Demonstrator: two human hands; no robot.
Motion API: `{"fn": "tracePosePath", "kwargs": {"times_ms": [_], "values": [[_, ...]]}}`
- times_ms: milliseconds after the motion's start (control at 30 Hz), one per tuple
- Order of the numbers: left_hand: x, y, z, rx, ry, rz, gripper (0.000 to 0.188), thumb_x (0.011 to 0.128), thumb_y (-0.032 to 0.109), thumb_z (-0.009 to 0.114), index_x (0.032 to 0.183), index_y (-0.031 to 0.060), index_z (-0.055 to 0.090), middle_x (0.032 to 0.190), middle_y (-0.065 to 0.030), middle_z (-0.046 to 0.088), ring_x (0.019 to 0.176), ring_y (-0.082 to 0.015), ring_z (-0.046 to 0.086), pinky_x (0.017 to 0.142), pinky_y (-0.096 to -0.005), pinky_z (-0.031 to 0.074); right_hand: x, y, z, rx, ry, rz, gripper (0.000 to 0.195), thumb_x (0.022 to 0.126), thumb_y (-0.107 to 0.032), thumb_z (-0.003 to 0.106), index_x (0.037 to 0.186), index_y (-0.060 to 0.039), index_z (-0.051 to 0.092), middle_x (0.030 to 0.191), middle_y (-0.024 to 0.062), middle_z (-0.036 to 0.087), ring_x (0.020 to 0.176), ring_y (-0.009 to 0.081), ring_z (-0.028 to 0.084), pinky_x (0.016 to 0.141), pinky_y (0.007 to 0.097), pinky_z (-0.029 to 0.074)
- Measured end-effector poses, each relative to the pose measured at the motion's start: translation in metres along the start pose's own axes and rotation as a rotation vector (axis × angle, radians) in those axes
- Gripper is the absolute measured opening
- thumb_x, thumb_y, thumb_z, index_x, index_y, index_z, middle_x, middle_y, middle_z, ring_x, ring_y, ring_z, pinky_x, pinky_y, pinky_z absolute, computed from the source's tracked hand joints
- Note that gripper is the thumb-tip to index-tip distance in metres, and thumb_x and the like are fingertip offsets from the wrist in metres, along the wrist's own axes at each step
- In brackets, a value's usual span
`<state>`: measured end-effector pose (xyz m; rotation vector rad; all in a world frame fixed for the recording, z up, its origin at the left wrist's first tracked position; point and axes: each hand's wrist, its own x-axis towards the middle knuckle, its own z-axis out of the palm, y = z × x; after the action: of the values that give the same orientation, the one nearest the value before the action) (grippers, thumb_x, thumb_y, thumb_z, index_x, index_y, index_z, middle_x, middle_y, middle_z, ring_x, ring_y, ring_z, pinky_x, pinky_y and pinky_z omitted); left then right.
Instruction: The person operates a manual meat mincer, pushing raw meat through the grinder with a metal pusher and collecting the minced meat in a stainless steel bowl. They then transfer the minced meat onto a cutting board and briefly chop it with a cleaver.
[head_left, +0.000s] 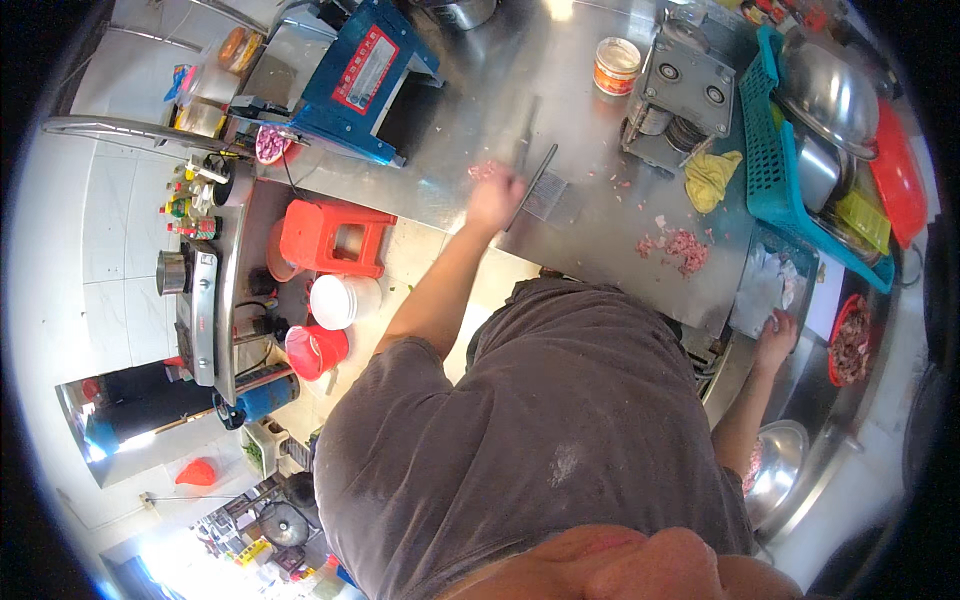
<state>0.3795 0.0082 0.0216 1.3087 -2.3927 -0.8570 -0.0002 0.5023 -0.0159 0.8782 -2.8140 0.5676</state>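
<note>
My left hand (495, 201) is blurred, its fingers curled over the stainless steel table (465, 142). Beside its knuckles lies a thin dark bar (534, 184), possibly a blade's edge, along a grey printed rectangle (547, 196). A streaked grey strip runs beyond the fist; whether the hand grips it is unclear. Some minced meat (480, 171) shows by that hand. My right hand (780, 334) reaches the near rim of a metal tray (750, 307) holding white, crumpled-looking pieces (784, 281). Its fingertips are too small to read. More minced meat (684, 251) lies on the table between the hands.
A blue machine (341, 82) stands far left, a grey roller machine (679, 97) far right. Near the latter are a yellow cloth (711, 180), a tub (616, 66) and a teal basket (769, 135) of bowls. A red stool (334, 236) and buckets (345, 301) occupy the floor at left.
</note>
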Motion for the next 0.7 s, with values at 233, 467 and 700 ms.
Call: {"fn": "tracePosePath", "kwargs": {"times_ms": [233, 467, 700], "values": [[-0.043, 0.024, 0.048, 0.26, -0.207, 0.111, 0.028, 0.089, 0.033, 0.052, 0.103, 0.0102, 0.06, 0.087, -0.0179, 0.067, 0.081, -0.0366, 0.065, 0.072, -0.048, 0.052, 0.005, -0.047, 0.028, 0.062, -0.111, -0.068, 0.021, 0.082, -0.012, 0.06, 0.102, -0.0063, 0.066, 0.117, 0.0155, 0.059, 0.108, 0.0355, 0.054, 0.095, 0.0423, 0.041], [-0.021, -0.007, 0.047, 0.221, -0.007, -0.036, 0.03, 0.086, 0.036, 0.057, 0.098, 0.0091, 0.063, 0.095, -0.0171, 0.065, 0.087, -0.0363, 0.063, 0.077, -0.0461, 0.051, 0.001, -0.069, 0.027, 0.127, -0.173, -0.133, 0.02, 0.082, -0.01, 0.059, 0.1, -0.0055, 0.066, 0.113, 0.0161, 0.06, 0.108, 0.0352, 0.055, 0.095, 0.0422, 0.042], [0.029, -0.072, 0.025, 0.215, 0.44, -0.371, 0.039, 0.079, 0.033, 0.066, 0.105, 0.0052, 0.062, 0.107, -0.0203, 0.057, 0.104, -0.0385, 0.051, 0.091, -0.0455, 0.043, -0.014, -0.078, 0.024, 0.19, -0.222, -0.106, 0.018, 0.082, -0.01, 0.059, 0.097, -0.0039, 0.065, 0.11, 0.0159, 0.061, 0.103, 0.0359, 0.057, 0.091, 0.0425, 0.044]]}}
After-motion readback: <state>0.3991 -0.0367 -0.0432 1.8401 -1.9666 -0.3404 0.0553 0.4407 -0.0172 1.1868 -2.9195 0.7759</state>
